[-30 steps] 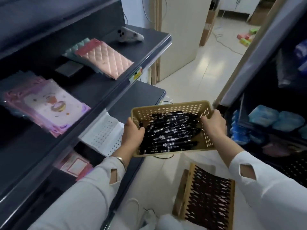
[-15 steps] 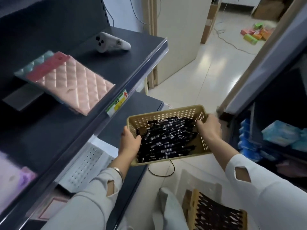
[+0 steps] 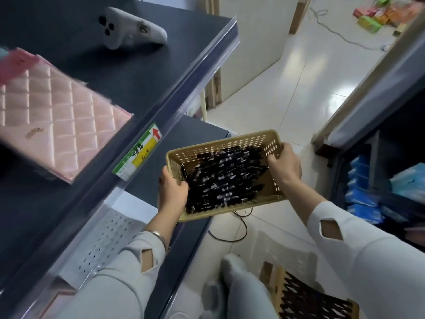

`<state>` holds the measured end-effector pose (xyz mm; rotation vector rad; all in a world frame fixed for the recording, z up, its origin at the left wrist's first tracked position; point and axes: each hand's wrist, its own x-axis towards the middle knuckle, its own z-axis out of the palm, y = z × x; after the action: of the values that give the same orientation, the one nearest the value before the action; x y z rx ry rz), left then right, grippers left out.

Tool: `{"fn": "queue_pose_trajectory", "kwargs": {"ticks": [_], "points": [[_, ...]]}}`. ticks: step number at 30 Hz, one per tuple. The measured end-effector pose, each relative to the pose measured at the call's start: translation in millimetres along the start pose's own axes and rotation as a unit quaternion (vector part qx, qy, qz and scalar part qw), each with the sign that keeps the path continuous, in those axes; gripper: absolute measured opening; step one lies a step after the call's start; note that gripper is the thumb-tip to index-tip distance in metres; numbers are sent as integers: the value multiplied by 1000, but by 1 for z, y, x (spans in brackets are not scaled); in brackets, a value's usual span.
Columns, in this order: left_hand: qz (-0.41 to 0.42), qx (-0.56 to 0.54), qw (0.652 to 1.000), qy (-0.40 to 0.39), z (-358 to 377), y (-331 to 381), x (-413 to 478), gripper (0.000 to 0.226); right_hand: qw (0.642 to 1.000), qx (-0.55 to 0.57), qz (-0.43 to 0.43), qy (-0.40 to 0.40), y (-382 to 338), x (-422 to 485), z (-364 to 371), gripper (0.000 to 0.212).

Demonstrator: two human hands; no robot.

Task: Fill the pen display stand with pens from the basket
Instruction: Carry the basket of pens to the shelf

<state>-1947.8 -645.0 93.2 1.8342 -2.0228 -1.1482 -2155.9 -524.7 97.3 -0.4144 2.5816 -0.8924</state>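
Observation:
I hold a tan perforated plastic basket [image 3: 213, 146] in the air beside the dark shelving, level with the lower shelf. Several black pens [image 3: 226, 178] lie heaped inside it. My left hand [image 3: 171, 192] grips its left rim, fingers curled over the edge. My right hand [image 3: 284, 165] grips the right rim. The wooden pen display stand [image 3: 312, 298], with dark diamond-shaped slots, stands on the floor at the bottom right, partly cut off by the frame edge.
A dark shelf [image 3: 142, 79] on the left carries a pink quilted case [image 3: 53, 116] and a white controller [image 3: 131, 28]. A price label [image 3: 138, 153] sits on its edge. A white perforated panel [image 3: 108, 240] lies below. Blue packs [image 3: 365, 192] fill the right-hand rack. A cable [image 3: 232, 236] crosses the tiled floor.
The view has swung nearer the upper shelf and the basket has shifted slightly lower and left. The display stand has slid toward the bottom right corner. Both hands keep their grip.

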Motion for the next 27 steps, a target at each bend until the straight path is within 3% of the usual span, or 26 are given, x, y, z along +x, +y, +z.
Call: {"fn": "queue_pose_trajectory", "kwargs": {"ticks": [9, 16, 20, 27], "points": [[-68, 15, 995, 71, 6, -11, 34, 48, 997, -18, -52, -58, -22, 49, 50, 37], [-166, 9, 976, 144, 31, -14, 66, 46, 972, -47, -162, -161, -47, 116, 94, 29], [-214, 17, 959, 185, 40, -27, 72, 45, 946, -75, -246, -197, -65, 134, 120, 38], [-209, 22, 949, 236, 50, -64, 94, 50, 923, -83, -308, -215, -79, 145, 180, 36]]}}
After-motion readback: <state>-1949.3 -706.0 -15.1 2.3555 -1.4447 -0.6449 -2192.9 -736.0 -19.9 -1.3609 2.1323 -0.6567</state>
